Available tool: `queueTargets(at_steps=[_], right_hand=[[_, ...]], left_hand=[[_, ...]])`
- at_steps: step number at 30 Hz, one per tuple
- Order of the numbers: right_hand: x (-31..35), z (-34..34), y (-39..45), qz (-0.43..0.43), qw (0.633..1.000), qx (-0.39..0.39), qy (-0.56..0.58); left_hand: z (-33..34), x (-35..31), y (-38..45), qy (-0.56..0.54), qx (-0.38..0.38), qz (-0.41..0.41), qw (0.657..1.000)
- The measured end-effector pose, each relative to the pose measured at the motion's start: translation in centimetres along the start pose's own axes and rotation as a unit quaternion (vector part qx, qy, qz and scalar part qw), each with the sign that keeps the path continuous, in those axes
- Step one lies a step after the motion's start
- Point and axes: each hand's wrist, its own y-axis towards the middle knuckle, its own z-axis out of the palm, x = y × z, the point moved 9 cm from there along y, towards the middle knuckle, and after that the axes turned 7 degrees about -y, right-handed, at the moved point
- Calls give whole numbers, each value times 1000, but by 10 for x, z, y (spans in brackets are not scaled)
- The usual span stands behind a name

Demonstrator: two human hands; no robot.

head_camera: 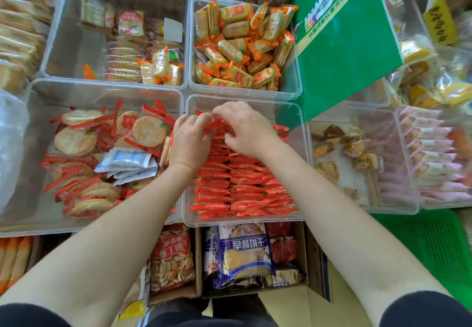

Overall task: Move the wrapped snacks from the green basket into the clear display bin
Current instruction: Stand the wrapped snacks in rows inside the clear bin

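- Basket (431, 245), green, sits nearest at lower right, beside the right forearm; no snacks show in its visible part.
- Bin (245, 220), clear, lies straight ahead, packed with red snacks (229, 188) in two rows, long axes running left to right.
- Left hand (190, 142) and right hand (246, 130) meet at the rows' far end, fingers curled, pinching red wrappers.
- Free space lies just beyond both hands, at the far wall; the right hand reaches slightly further.
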Motion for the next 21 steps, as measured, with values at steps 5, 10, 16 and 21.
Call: queueTargets(at_steps=[5, 10, 16, 21], right_hand=[[-3, 3, -2, 9, 997, -63, -33], [-72, -33, -30, 123, 964, -176, -155], [-116, -14, -41, 189, 943, -114, -249], [-113, -5, -22, 177, 949, -48, -255]], left_hand=[[2, -4, -1, 40, 13, 7, 999], [3, -4, -2, 70, 18, -8, 997], [11, 2, -1, 82, 31, -8, 996], [14, 3, 0, 109, 45, -4, 993]])
